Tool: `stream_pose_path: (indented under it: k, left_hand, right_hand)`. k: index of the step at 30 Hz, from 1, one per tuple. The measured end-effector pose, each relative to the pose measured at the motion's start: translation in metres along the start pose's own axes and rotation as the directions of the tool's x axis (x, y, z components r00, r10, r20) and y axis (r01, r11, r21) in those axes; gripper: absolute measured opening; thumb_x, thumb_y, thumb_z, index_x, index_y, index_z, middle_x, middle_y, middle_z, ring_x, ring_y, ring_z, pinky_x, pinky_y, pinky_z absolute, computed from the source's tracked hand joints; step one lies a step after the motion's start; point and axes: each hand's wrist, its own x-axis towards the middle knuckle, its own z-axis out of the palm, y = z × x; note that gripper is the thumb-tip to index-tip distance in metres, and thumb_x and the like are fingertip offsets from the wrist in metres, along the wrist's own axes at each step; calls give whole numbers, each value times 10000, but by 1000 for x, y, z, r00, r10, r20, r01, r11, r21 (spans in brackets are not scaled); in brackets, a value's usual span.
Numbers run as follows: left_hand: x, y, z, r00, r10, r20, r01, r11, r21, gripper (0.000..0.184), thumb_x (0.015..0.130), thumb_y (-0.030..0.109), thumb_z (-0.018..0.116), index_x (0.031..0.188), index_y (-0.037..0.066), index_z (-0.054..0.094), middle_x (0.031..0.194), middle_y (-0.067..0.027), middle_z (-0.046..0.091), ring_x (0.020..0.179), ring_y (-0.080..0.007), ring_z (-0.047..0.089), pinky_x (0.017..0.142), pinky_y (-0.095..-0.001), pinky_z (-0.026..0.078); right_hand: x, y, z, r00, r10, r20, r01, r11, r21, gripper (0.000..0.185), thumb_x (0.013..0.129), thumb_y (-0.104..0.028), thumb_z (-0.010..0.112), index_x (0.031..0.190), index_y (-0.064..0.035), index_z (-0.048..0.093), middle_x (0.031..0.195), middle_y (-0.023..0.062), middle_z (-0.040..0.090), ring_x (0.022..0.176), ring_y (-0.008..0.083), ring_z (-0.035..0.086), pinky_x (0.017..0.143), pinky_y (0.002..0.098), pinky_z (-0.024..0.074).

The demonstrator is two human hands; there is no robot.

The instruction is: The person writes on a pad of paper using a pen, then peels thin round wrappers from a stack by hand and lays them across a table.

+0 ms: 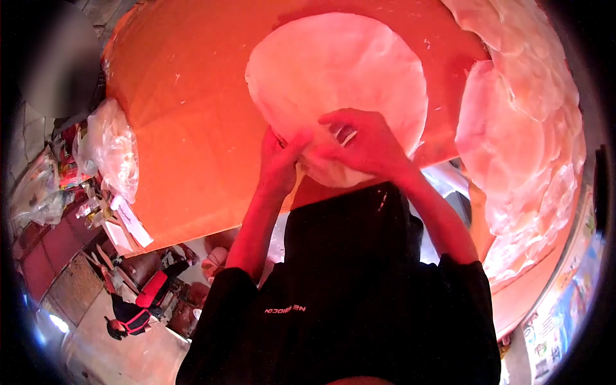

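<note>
plainly thin and pale, the round sheet [340, 70] lies on the orange tabletop [186, 141], its near rim close to the tabletop's front edge. it looks light, soft and floppy, and probably tears easily, so a broad hold on the rim with both hands, fingers spread underneath, would suit it better than one hard pinch; whether it is slippery i cannot tell. the left hand [282, 157] is at the near-left rim, half closed, and whether it grips the rim is unclear. the right hand [372, 141] is over the near part, fingers and thumb curled inward; i cannot tell if it grasps anything. farther right, similar sheets [513, 128] lie overlapping; at the far left sits a clear plastic bag [115, 151].
</note>
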Motion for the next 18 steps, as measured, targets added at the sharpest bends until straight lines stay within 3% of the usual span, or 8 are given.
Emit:
stream_pose_path:
  k: [4, 8, 10, 11, 13, 14, 16, 18]
  left_hand:
    - [-1, 1, 1, 999, -36, -25, 37, 999, 7, 614, 805, 161, 703, 1302, 0, 380, 1203, -117, 543, 1106, -216, 539, 926, -351, 441]
    - [-4, -3, -3, 999, -7, -54, 6, 1000, -8, 608, 808, 158, 699, 1303, -2, 385, 1225, -116, 527, 1136, -213, 516, 936, -353, 431]
    - [-4, -2, -4, 997, -13, -75, 13, 1000, 2, 618, 800, 152, 707, 1305, -4, 389, 1245, -115, 510, 1161, -214, 494, 952, -356, 417]
    - [-3, -2, -2, 997, -11, -71, 11, 1000, 1, 618, 800, 152, 707, 1305, -4, 389, 1245, -115, 510, 1161, -214, 494, 952, -356, 417]
    - [-1, -1, 2, 989, -1, -147, 17, 994, 111, 579, 793, 102, 695, 1289, -9, 417, 1222, -118, 529, 1124, -232, 525, 923, -355, 444]
    - [0, -16, -25, 963, -43, -267, 106, 969, 225, 607, 770, 104, 703, 1294, -4, 416, 1212, -127, 534, 1097, -252, 538, 919, -368, 453]
    - [7, -22, -39, 943, -71, -325, 148, 964, 221, 562, 760, 58, 679, 1268, -8, 449, 1177, -130, 558, 1047, -258, 570, 875, -366, 484]
    - [-8, -11, -30, 974, -36, -226, 58, 994, 90, 535, 763, 26, 653, 1260, -10, 458, 1168, -137, 562, 1040, -268, 577, 860, -371, 502]
  right_hand:
    - [4, 5, -9, 981, 146, 127, -165, 974, 157, 369, 752, -210, 728, 1040, 11, 662, 821, 131, 693, 738, 190, 665, 677, 311, 530]
    - [1, 4, -1, 979, 151, 138, -186, 940, 285, 289, 780, -205, 683, 969, 13, 671, 767, 138, 677, 706, 176, 655, 648, 315, 526]
    - [4, 12, -2, 992, 123, 39, -126, 990, 70, 243, 799, -225, 639, 855, 11, 647, 727, 162, 658, 669, 240, 659, 613, 357, 523]
    - [4, 11, 0, 992, 121, 36, -124, 990, 67, 243, 799, -225, 639, 855, 11, 647, 727, 162, 658, 669, 240, 659, 613, 357, 523]
    - [3, 2, 14, 995, 97, -38, -101, 988, -118, 190, 817, -118, 618, 966, -7, 659, 784, 108, 655, 735, 113, 605, 639, 288, 483]
    - [4, 4, 25, 998, -44, -41, 27, 938, -345, 169, 798, -125, 625, 929, -23, 657, 752, 119, 642, 700, 117, 595, 631, 303, 478]
    - [8, 15, 39, 991, -130, 28, 122, 807, -578, 145, 759, -141, 647, 866, -44, 647, 713, 128, 630, 659, 130, 589, 627, 331, 476]
    - [11, 18, 16, 997, -72, 35, 78, 783, -617, 145, 738, -150, 662, 840, -49, 640, 706, 125, 630, 654, 140, 594, 631, 343, 479]
